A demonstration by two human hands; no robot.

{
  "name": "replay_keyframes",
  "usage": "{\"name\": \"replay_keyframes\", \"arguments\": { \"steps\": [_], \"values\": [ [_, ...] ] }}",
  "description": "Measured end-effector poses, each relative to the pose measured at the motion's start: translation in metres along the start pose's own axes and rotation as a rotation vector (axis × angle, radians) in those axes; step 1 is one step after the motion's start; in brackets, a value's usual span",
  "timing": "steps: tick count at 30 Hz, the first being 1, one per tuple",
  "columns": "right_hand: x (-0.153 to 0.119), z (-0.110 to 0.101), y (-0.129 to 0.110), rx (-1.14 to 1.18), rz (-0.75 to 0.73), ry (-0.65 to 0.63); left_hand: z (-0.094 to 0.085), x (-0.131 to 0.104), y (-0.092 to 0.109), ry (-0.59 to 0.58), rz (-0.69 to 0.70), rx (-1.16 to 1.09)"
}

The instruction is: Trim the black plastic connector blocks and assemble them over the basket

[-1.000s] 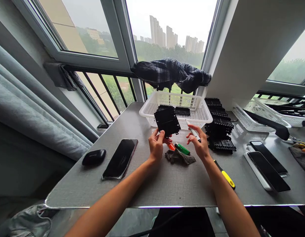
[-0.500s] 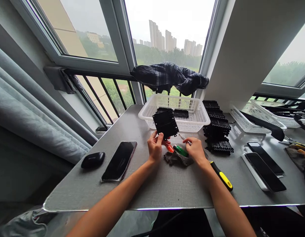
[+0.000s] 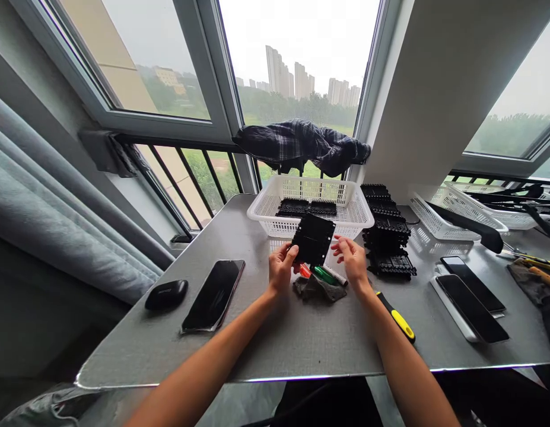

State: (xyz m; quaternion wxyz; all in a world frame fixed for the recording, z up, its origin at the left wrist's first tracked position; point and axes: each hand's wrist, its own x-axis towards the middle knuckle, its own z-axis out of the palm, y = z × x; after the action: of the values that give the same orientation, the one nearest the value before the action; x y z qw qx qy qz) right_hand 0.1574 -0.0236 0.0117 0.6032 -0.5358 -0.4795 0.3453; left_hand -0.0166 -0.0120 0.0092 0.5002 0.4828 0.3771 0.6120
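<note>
A flat black plastic panel [image 3: 313, 239] is pinched at its lower left corner between the thumb and fingers of my left hand [image 3: 281, 268]. My right hand [image 3: 352, 261] is beside the panel's right edge, fingers apart and holding nothing. Below the panel, a crumpled grey cloth [image 3: 320, 289] lies on the table, with a red-orange handle [image 3: 305, 271], a green handle [image 3: 323, 274] and a grey-white pen-like tool [image 3: 337, 275] on it. Behind, the white basket [image 3: 310, 228] holds black plastic panels [image 3: 294, 207].
Stacked black panels [image 3: 385, 231] stand right of the basket. A yellow-black handle [image 3: 401, 323] lies by my right forearm. Phones [image 3: 215, 295] [image 3: 474, 308] and a black case [image 3: 167, 295] rest on the grey table [image 3: 301, 350]. More baskets [image 3: 448, 222] sit at right.
My right hand has let go of the pen-like tool, which now lies on the cloth, and its fingers have opened. The panel has turned and shifted right and down in my left hand.
</note>
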Motion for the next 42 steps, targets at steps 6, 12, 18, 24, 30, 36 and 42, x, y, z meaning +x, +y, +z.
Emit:
{"name": "replay_keyframes", "arguments": {
  "steps": [6, 12, 18, 24, 30, 36, 42],
  "values": [
    [0.005, -0.003, 0.0, 0.224, 0.147, -0.046, 0.0, 0.001, -0.002, -0.045, -0.054, 0.081],
    [0.006, -0.003, 0.005, 0.177, 0.16, -0.057, -0.001, 0.005, -0.003, -0.002, -0.097, 0.07],
    [0.008, -0.004, 0.008, 0.156, 0.115, 0.033, 0.0, 0.004, -0.003, -0.021, -0.131, 0.035],
    [0.008, -0.004, 0.012, -0.073, -0.026, 0.172, -0.002, 0.003, 0.002, -0.015, -0.068, 0.154],
    [0.008, -0.005, 0.0, -0.045, -0.072, 0.148, -0.002, 0.003, 0.013, 0.083, 0.13, 0.433],
    [0.045, -0.015, -0.052, -0.162, -0.167, 0.034, 0.015, 0.044, 0.056, 0.103, 0.245, 0.575],
    [0.14, 0.003, -0.086, -0.662, -0.025, -0.03, 0.038, 0.144, 0.085, -0.009, 0.077, 0.759]
  ]
}}
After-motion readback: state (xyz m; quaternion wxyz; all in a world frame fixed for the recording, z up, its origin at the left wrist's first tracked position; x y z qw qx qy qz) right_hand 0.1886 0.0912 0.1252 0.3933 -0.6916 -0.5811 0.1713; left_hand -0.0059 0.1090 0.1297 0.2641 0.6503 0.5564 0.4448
